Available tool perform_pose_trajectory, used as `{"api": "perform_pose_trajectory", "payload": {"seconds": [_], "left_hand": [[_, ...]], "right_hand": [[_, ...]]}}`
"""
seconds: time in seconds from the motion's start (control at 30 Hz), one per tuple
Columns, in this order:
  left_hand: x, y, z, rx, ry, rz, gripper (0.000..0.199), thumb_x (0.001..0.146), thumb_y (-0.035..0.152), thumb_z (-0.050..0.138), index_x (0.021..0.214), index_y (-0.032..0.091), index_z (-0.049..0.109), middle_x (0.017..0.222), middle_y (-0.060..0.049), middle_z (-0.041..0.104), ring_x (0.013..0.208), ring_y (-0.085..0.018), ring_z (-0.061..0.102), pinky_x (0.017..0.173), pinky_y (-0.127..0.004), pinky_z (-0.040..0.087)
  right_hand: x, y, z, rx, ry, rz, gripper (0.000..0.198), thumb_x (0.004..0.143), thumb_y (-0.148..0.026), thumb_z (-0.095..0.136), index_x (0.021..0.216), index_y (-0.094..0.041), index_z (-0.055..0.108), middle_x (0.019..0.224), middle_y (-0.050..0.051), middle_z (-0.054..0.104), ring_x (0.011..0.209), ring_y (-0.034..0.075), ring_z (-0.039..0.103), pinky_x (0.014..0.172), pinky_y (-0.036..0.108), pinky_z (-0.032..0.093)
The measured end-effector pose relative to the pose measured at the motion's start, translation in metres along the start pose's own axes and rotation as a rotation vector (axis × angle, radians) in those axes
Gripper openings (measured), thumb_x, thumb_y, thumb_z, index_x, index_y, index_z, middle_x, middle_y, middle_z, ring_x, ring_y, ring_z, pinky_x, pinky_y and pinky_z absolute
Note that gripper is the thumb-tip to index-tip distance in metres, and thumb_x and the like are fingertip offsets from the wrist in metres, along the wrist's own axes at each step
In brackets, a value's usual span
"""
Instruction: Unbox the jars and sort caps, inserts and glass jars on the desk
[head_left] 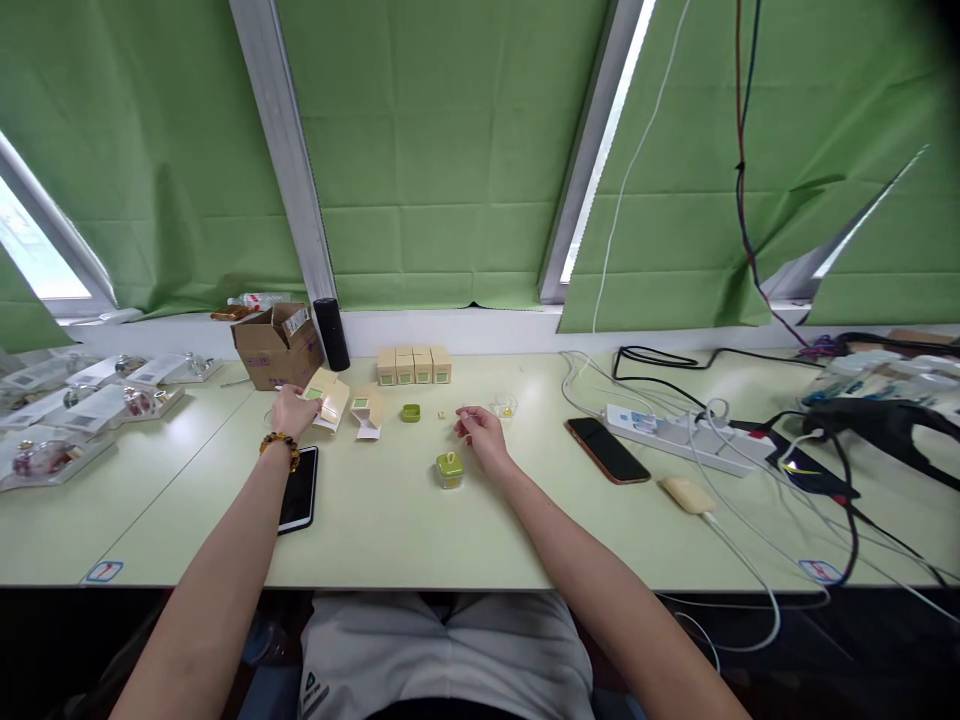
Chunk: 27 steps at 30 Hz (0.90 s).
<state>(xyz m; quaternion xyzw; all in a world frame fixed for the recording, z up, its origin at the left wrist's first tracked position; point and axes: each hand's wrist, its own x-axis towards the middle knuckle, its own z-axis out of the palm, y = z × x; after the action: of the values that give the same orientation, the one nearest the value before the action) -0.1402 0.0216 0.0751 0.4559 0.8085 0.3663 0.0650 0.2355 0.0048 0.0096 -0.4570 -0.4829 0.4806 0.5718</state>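
At the left of the head view, my left hand [293,413] is closed on the edge of an unfolded small cardboard box [330,400]. Beside it stands another small box [367,411] with open flaps. My right hand [482,434] rests over the table with loosely curled fingers slightly apart and nothing visible in them. Just left of its fingertips lies a tiny yellowish piece [441,414]. A clear container with a green lid [450,468] sits nearer to me. Farther back are a small green tray-like part [410,412] and a clear cup [504,406].
Several closed small boxes [414,365] line up at the back, near a brown carton [279,345] and a black cylinder [331,334]. Phones lie by my left wrist [299,490] and at right [607,450]. A power strip [686,438] and tangled cables cover the right side.
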Motion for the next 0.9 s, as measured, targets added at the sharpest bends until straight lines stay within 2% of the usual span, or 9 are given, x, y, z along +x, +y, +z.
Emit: {"api": "perform_pose_trajectory", "payload": {"seconds": [0.1,0.3,0.4,0.63,0.77,0.9], "left_hand": [[-0.004,0.002,0.007,0.046,-0.048,-0.047,0.05,0.067,0.029,0.078,0.11,0.018,0.056,0.104,-0.014,0.074,0.106,-0.035,0.07,0.085,-0.042,0.052],[-0.007,0.008,0.024,0.074,-0.118,-0.044,0.043,0.069,0.034,0.075,0.104,0.018,0.057,0.089,-0.01,0.074,0.094,-0.032,0.072,0.077,-0.036,0.05],[-0.007,0.008,0.029,0.092,-0.126,-0.037,0.044,0.07,0.037,0.074,0.106,0.017,0.056,0.09,-0.01,0.075,0.096,-0.032,0.072,0.077,-0.035,0.049],[-0.003,0.006,0.037,0.134,-0.151,-0.005,0.051,0.075,0.047,0.069,0.113,0.016,0.055,0.099,-0.017,0.076,0.113,-0.036,0.068,0.086,-0.037,0.048],[-0.001,0.004,0.039,0.138,-0.171,0.006,0.051,0.075,0.05,0.068,0.112,0.016,0.055,0.098,-0.018,0.076,0.114,-0.037,0.068,0.084,-0.038,0.049],[-0.002,0.005,0.038,0.139,-0.181,0.032,0.041,0.076,0.048,0.067,0.102,0.018,0.058,0.092,-0.017,0.075,0.109,-0.039,0.069,0.082,-0.04,0.05]], "right_hand": [[-0.001,0.001,0.0,-0.009,-0.011,-0.004,0.049,0.071,-0.064,0.077,0.092,-0.02,0.07,0.072,0.004,0.069,0.066,0.019,0.061,0.057,0.031,0.04],[0.0,0.005,-0.002,-0.04,-0.039,-0.025,0.046,0.074,-0.062,0.074,0.093,-0.02,0.071,0.072,0.004,0.07,0.067,0.019,0.062,0.058,0.031,0.041],[0.001,0.008,-0.002,-0.053,-0.062,-0.04,0.045,0.075,-0.061,0.073,0.093,-0.02,0.07,0.071,0.004,0.07,0.066,0.019,0.062,0.058,0.03,0.041],[0.003,0.012,-0.001,-0.068,-0.085,-0.061,0.043,0.077,-0.059,0.072,0.095,-0.02,0.07,0.069,0.002,0.069,0.066,0.018,0.062,0.06,0.03,0.043],[0.003,0.01,-0.001,-0.073,-0.082,-0.054,0.042,0.076,-0.058,0.072,0.095,-0.02,0.07,0.069,0.002,0.069,0.066,0.018,0.062,0.061,0.031,0.044],[0.003,0.011,-0.001,-0.08,-0.086,-0.051,0.041,0.076,-0.057,0.072,0.094,-0.02,0.069,0.068,0.002,0.069,0.065,0.018,0.062,0.061,0.031,0.044]]}}
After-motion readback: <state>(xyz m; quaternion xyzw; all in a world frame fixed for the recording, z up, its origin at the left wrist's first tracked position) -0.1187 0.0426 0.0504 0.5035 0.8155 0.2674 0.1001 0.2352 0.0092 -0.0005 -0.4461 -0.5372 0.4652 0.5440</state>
